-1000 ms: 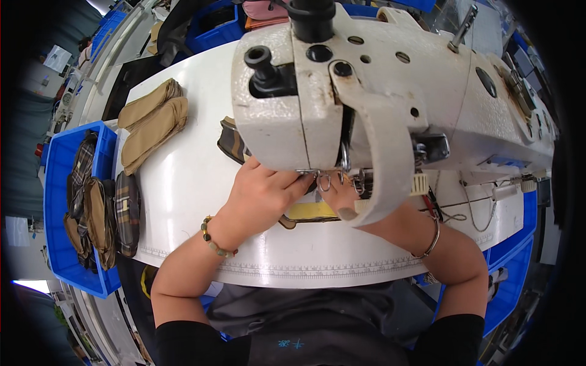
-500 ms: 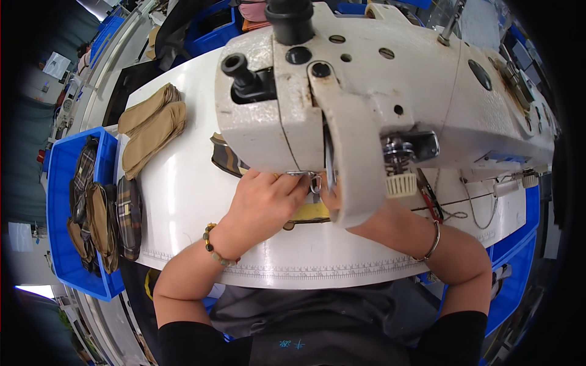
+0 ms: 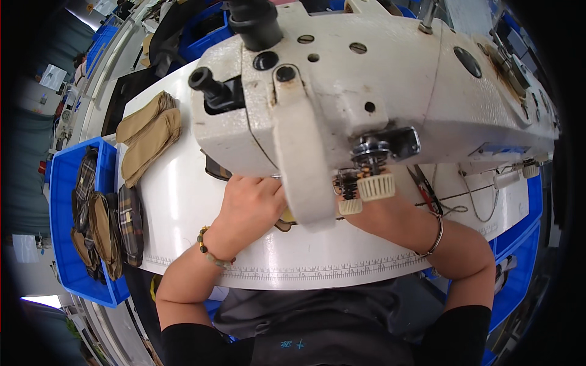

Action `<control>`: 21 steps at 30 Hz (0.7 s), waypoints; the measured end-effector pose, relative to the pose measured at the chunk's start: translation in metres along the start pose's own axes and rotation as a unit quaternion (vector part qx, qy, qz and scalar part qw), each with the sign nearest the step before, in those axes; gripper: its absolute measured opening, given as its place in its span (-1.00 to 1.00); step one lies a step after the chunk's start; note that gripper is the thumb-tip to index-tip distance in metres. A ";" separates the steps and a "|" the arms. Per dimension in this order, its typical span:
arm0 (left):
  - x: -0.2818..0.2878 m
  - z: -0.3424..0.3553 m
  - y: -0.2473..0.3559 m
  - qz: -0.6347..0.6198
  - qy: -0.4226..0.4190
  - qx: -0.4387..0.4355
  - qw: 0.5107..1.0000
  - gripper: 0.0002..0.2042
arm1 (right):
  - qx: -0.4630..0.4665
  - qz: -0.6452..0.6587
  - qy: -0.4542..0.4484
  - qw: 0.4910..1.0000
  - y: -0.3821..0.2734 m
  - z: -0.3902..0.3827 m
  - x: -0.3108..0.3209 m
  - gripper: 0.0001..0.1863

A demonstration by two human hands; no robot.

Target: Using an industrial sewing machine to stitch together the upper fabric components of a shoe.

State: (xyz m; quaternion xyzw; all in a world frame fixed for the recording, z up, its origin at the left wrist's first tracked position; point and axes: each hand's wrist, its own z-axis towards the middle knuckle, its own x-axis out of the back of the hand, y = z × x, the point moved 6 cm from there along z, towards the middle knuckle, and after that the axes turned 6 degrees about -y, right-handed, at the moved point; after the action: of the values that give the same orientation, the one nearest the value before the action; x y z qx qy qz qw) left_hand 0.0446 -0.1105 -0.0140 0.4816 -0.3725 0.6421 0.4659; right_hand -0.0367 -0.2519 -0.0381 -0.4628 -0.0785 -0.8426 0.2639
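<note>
My left hand [image 3: 251,204] lies at the left side of the white sewing machine head [image 3: 293,140], fingers curled down on a small striped fabric piece. The dark far end of that fabric piece [image 3: 217,170] shows beyond the hand; a yellow part and a brown edge peek out on the near side. Its middle is hidden under the hand and the machine. My right hand [image 3: 381,210] is on the machine's other side, close to the needle area. Machine parts cover its fingers, so their grip does not show.
Two stacks of tan fabric pieces [image 3: 149,143] lie on the white table [image 3: 183,213], far left. A blue bin [image 3: 113,296] at the left holds plaid and tan pieces; a plaid piece [image 3: 130,224] leans beside it. Red-handled snips [image 3: 430,195] and a cord [image 3: 482,213] lie right.
The machine head appears shifted left and nearer in the picture, covering more of the fabric and my right fingers. My hands stay at the fabric with little visible movement.
</note>
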 end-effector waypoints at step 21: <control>-0.009 0.005 -0.005 -0.044 -0.061 0.035 0.997 -0.64 | -0.010 -0.007 -0.050 0.999 -0.004 0.002 -0.009 -0.90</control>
State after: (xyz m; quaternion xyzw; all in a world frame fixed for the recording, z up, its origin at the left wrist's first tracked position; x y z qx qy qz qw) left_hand 0.0515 -0.1164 -0.0215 0.5517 -0.3558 0.6035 0.4526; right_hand -0.0336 -0.2442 -0.0437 -0.5068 -0.0866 -0.8208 0.2487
